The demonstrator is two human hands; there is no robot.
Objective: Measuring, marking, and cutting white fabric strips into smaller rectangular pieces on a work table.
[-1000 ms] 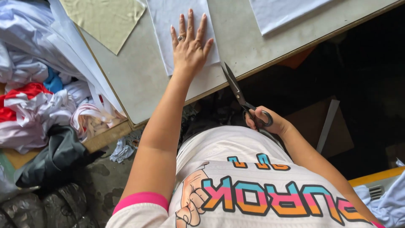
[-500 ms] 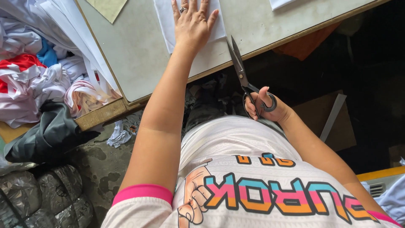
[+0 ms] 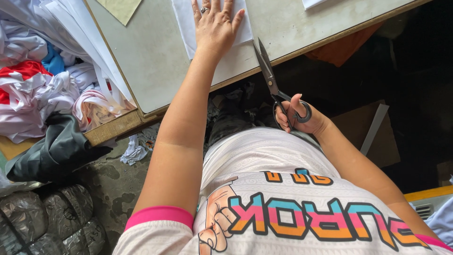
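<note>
My left hand (image 3: 215,24) lies flat, fingers spread, on a white piece of fabric (image 3: 185,26) on the grey table (image 3: 151,61). A ring shows on one finger. My right hand (image 3: 298,115) grips the black handles of a pair of scissors (image 3: 271,80) just below the table's front edge. The scissor blades are slightly apart and point up toward the fabric's lower right corner, near the table edge.
A heap of white, red and blue cloth (image 3: 33,80) lies left of the table, with dark cloth (image 3: 52,151) and grey sacks (image 3: 42,222) below it. A yellowish pattern piece (image 3: 120,7) and another white sheet (image 3: 314,3) rest on the table's far side.
The view has shifted down, so the table sits higher in frame. My left hand stays pressed on the fabric. The scissors have moved up closer to the fabric's corner.
</note>
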